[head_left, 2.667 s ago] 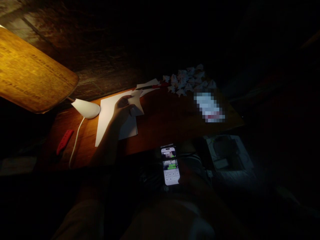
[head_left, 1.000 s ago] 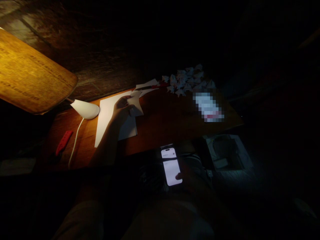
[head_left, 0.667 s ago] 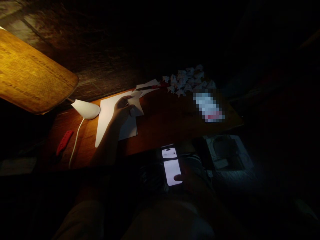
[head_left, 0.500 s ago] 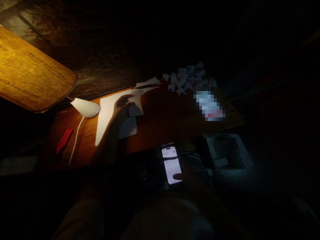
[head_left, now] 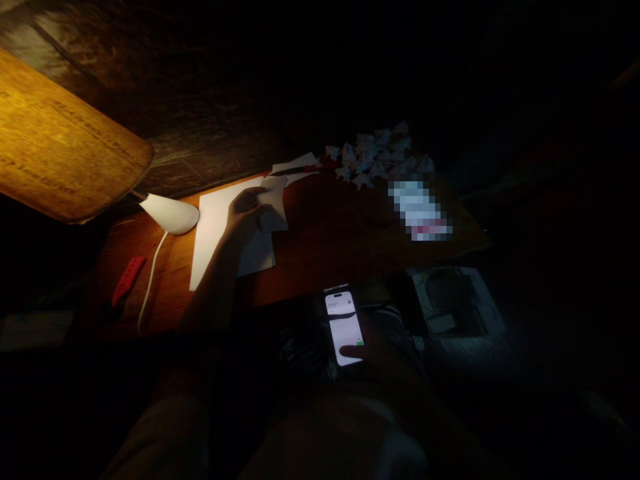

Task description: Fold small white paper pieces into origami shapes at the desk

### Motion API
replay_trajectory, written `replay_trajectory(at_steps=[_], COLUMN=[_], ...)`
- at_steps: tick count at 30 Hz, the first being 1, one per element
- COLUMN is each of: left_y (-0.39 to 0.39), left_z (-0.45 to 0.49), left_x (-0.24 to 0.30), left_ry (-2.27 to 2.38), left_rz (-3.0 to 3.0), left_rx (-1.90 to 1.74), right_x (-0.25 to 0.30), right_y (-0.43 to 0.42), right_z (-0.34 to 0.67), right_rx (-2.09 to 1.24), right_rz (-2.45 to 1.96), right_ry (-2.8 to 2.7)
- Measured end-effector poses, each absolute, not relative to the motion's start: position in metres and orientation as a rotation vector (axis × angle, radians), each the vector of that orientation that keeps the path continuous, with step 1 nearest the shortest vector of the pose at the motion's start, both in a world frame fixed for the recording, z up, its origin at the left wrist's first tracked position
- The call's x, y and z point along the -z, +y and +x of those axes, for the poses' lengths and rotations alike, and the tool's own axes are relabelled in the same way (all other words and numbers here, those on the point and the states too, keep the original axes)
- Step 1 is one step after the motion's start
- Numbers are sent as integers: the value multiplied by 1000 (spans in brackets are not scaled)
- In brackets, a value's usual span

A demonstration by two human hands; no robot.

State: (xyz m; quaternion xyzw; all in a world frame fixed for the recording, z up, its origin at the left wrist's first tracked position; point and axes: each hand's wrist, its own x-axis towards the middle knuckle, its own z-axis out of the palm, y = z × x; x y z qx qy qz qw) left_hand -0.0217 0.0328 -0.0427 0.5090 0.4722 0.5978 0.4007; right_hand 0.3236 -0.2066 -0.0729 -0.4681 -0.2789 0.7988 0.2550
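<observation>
My left hand [head_left: 246, 210] pinches a small piece of white paper [head_left: 275, 208] between thumb and fingers. It hovers over or rests on larger white sheets [head_left: 213, 223] lying on the wooden table [head_left: 325, 260]; the contact is too dark to judge. Below the table's front edge my right hand [head_left: 373, 350] is wrapped round a lit smartphone [head_left: 344, 333], its thumb over the lower screen. Most of that hand is lost in shadow. Toward the back, several folded paper pieces [head_left: 367, 157] are heaped together.
A lamp with a yellow shade [head_left: 65, 147] and white base [head_left: 173, 215] stands at the left, trailing a white cord [head_left: 153, 280]. Near it lies a red object with holes [head_left: 129, 280]. A pixelated bright rectangle [head_left: 420, 210] is on the right. An open box [head_left: 493, 303] sits lower right.
The right thumb has slid slightly left on the phone screen, and a green patch now shows there. My left hand and the paper have barely moved.
</observation>
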Motion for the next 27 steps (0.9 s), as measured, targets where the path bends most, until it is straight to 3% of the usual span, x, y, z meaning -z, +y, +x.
replay_trajectory(at_steps=[6,27], left_y=[32,25], left_z=[-24,-16], left_x=[41,29], left_ry=[1190,1176], left_rz=[1305,1299], left_rx=[-1474,-1458], right_x=[73,77], right_y=[-207,-216], right_z=[329,331], right_rx=[-2231,-2388], right_rz=[-1351,-951], right_ry=[-956,-655])
